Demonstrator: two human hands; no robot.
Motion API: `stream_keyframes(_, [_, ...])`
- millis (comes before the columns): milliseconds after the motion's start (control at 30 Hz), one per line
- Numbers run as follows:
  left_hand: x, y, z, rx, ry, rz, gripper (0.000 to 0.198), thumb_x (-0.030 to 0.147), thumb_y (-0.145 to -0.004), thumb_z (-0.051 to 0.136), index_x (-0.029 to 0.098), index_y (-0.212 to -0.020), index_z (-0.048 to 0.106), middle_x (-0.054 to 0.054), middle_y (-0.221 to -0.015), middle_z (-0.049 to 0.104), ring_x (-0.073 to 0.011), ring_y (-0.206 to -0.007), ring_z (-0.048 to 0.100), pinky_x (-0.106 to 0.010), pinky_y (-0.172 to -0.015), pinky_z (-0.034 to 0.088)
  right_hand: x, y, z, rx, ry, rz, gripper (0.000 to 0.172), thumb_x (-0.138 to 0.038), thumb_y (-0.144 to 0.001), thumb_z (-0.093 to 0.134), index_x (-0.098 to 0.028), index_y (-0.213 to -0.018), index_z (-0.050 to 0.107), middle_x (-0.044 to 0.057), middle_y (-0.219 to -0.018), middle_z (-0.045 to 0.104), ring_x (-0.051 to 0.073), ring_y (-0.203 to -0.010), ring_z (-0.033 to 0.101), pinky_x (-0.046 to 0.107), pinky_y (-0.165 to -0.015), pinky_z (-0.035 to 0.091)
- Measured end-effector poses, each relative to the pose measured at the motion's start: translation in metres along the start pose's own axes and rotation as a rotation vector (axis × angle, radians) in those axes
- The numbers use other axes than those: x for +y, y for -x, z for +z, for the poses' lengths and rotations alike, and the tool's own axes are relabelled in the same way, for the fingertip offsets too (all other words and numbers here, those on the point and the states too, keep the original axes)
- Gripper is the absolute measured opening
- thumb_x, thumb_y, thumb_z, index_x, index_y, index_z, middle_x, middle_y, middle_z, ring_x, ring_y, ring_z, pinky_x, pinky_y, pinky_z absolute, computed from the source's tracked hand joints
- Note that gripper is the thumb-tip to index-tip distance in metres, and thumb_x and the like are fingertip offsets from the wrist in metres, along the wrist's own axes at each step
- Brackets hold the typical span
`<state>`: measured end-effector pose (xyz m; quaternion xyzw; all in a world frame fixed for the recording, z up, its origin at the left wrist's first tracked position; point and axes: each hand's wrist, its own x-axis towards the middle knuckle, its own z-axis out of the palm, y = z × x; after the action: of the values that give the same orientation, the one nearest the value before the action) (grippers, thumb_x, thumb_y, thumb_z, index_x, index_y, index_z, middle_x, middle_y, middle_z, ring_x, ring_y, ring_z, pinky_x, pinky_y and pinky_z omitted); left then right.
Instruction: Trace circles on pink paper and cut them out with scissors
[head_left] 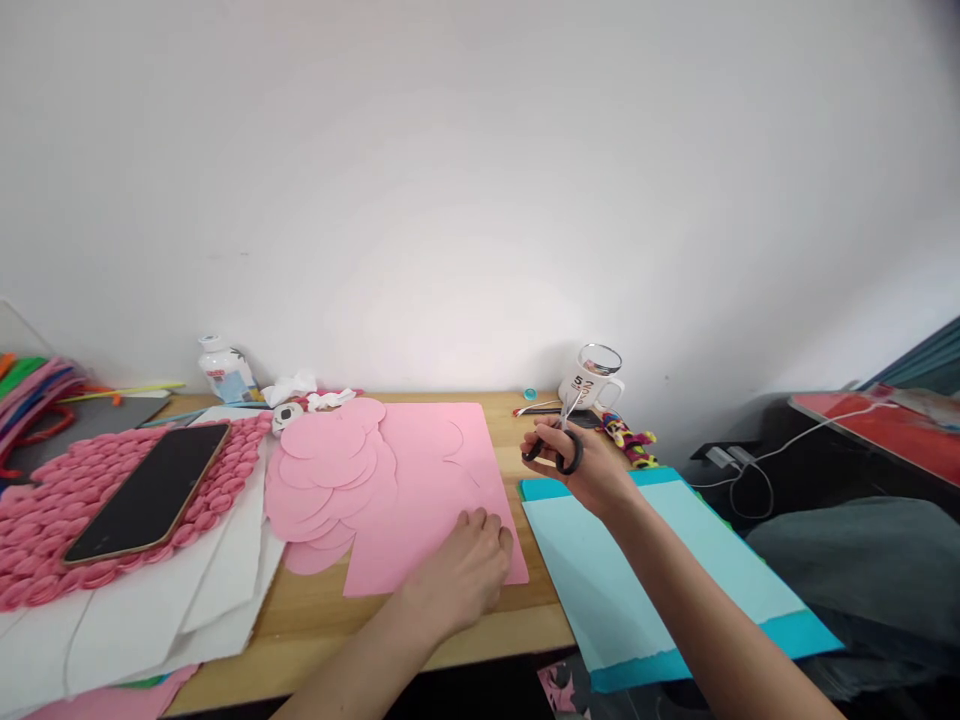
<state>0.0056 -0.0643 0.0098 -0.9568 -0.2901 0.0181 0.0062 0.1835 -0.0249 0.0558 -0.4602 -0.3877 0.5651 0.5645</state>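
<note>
Partly over the pink sheet (431,530), loose pink discs (322,465)

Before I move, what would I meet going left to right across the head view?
Black phone → pile of pink paper circles → pink sheet under the left hand → black-handled scissors in the right hand → colourful little figure → white plugs.

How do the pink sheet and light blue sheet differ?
The pink sheet lies wholly on the table; the light blue sheet overhangs it. The pink sheet bears curved lines; the light blue sheet shows none. The left hand touches the pink sheet, not the light blue sheet. Both lie flat.
</note>
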Motion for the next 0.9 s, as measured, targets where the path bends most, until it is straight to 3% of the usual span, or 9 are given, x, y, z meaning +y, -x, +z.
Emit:
stream_keyframes(200, [0.000,0.002,-0.005,-0.031,0.014,0.005,0.022,0.020,-0.077,0.049,0.011,-0.097,0.051,-0.012,-0.096,0.057,-0.0255,-0.090,0.049,-0.037,-0.078,0.041,0.019,-0.006,0.006,0.033,0.061,0.168,0.036,-0.034,-0.057,0.075,-0.020,-0.082,0.056,0.000,-0.072,0.061,0.018,-0.076,0.058,0.033,-0.062,0.049])
stream_keyframes(400, [-0.003,0.004,-0.002,-0.005,0.006,0.007,0.020,0.021,-0.078,0.050,0.010,-0.095,0.053,-0.012,-0.093,0.057,-0.0252,-0.089,0.050,-0.036,-0.078,0.042,0.030,-0.008,0.002,-0.011,0.109,0.251,0.036,-0.034,-0.058,0.074,-0.020,-0.085,0.055,-0.002,-0.068,0.059,0.015,-0.065,0.056,0.036,-0.061,0.050])
stream_keyframes(600, [-0.005,0.004,-0.004,-0.013,-0.050,0.042,0.017,0.019,-0.079,0.048,0.010,-0.091,0.057,-0.011,-0.086,0.058,-0.0244,-0.084,0.051,-0.035,-0.072,0.041,0.047,-0.021,0.008,-0.058,0.591,-0.057,0.022,-0.035,-0.067,0.063,-0.021,-0.079,0.051,-0.001,-0.066,0.057,0.016,-0.060,0.056,0.034,-0.059,0.047])
stream_keyframes(767, [-0.001,0.001,-0.009,-0.069,-0.161,0.075,0.015,0.012,-0.073,0.053,0.011,-0.087,0.060,-0.011,-0.083,0.059,-0.0244,-0.079,0.052,-0.035,-0.064,0.040,0.057,-0.041,0.043,-0.088,1.008,-0.143,0.033,-0.009,-0.049,0.073,-0.021,-0.071,0.052,0.001,-0.070,0.059,0.020,-0.071,0.055,0.030,-0.064,0.038])
stream_keyframes(900, [0.001,0.001,-0.011,-0.084,-0.160,0.075,0.018,0.012,-0.070,0.057,0.010,-0.087,0.059,-0.010,-0.080,0.058,-0.0239,-0.077,0.053,-0.034,-0.062,0.040,0.060,-0.054,0.066,-0.087,1.286,-0.123,0.034,0.002,-0.056,0.064,-0.016,-0.082,0.053,0.013,-0.084,0.063,0.027,-0.085,0.057,0.030,-0.066,0.036])
